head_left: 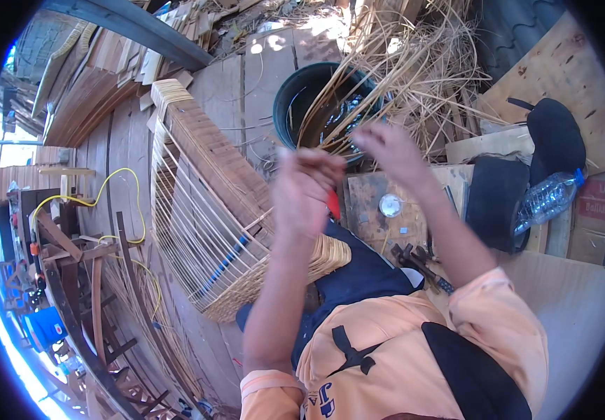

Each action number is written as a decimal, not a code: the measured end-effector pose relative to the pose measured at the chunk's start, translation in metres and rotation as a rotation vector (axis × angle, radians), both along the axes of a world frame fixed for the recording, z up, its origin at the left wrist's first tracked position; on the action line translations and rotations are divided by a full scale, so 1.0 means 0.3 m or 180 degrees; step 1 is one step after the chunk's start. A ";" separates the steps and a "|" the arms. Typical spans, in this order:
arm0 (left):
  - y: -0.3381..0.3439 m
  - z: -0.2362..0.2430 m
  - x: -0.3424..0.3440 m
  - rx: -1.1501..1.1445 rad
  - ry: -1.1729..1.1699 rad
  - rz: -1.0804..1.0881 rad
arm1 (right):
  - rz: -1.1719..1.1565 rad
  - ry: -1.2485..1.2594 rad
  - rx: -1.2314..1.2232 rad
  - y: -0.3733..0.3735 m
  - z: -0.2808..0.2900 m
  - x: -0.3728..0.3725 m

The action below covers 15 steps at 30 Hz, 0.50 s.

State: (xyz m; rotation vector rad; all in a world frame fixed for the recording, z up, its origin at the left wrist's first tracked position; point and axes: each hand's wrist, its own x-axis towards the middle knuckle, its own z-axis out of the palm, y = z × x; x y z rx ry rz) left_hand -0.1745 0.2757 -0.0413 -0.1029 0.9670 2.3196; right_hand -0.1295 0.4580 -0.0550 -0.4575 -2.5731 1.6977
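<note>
A floor of weathered wooden planks (260, 77) runs through an open workshop, patched with bright sun at the far end. Stacks of thin wood slats (99, 91) lie at the far left under a dark beam (134, 28). Plywood sheets (568, 70) cover the right side. Wooden frames (78, 280) crowd the near left, where daylight glares in.
</note>
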 end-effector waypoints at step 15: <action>0.060 -0.335 0.204 -0.1566 -0.0923 0.0641 | 0.1296 -0.0202 0.3103 -0.135 -0.496 -0.222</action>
